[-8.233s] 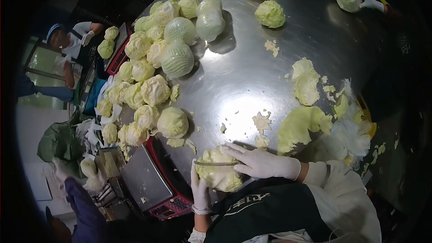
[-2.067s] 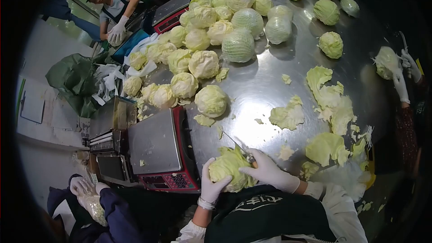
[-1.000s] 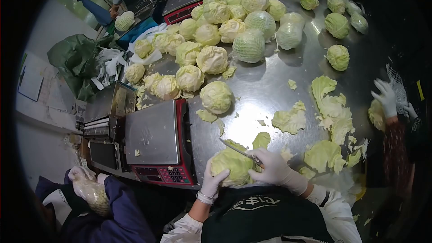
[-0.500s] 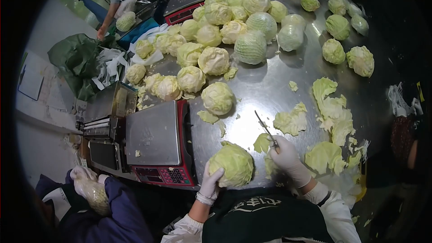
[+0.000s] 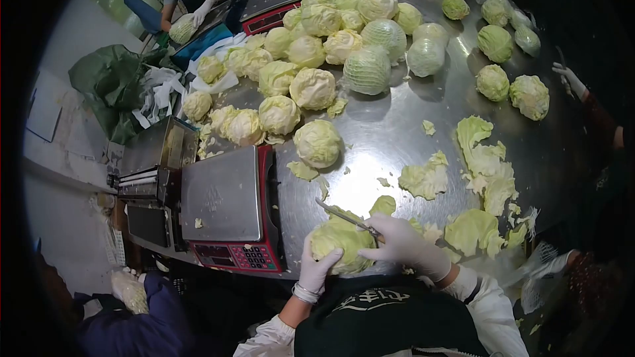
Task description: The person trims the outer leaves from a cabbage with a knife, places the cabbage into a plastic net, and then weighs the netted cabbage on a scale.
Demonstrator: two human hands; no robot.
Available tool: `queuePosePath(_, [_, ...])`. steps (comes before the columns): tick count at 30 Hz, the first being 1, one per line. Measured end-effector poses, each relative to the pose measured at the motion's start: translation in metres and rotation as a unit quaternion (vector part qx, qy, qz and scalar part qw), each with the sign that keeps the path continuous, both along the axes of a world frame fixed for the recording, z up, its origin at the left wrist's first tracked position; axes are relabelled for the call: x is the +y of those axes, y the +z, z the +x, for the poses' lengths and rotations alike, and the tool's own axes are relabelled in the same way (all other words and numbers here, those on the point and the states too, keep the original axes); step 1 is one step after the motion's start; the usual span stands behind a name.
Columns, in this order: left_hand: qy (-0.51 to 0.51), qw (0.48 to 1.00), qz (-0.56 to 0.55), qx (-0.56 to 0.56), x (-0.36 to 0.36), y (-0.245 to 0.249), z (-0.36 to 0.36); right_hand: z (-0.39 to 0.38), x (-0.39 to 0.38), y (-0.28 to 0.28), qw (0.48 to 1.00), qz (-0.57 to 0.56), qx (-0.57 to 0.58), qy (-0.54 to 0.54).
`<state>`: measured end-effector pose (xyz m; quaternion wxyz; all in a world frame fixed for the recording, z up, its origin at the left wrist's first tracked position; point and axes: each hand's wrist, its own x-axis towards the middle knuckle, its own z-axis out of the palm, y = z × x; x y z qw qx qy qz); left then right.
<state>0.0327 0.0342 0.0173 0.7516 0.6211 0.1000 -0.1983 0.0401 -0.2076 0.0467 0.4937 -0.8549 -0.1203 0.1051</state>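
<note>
From here I read the left hand (image 5: pixel 316 270) and right hand (image 5: pixel 405 244) as white-gloved, the round held leafy cabbage (image 5: pixel 341 239) pale green, the square-plated scale (image 5: pixel 268 241) red and grey, the cloth apron (image 5: pixel 370 330) dark green with white lettering.

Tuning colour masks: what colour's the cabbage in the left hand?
The cabbage in the left hand is pale yellow-green; see the head view.
</note>
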Motion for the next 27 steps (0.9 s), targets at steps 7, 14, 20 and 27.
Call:
queuePosePath(7, [-0.03, 0.998, 0.028, -0.043, -0.011, 0.012, -0.009, 0.003, 0.002, -0.021, 0.989, 0.109, -0.058, -0.079])
queuePosePath(14, [-0.059, 0.997, 0.009, -0.044, -0.001, 0.008, -0.011, -0.005, -0.004, -0.034, 0.979, 0.158, 0.094, -0.089])
queuePosePath(20, [0.025, 0.988, -0.011, 0.151, 0.002, 0.009, -0.008, -0.024, 0.0, -0.015, 0.991, 0.086, 0.062, -0.081])
queuePosePath(27, [-0.088, 0.987, -0.044, 0.128, -0.009, 0.019, -0.016, -0.04, 0.005, -0.004, 0.994, -0.016, 0.036, -0.106])
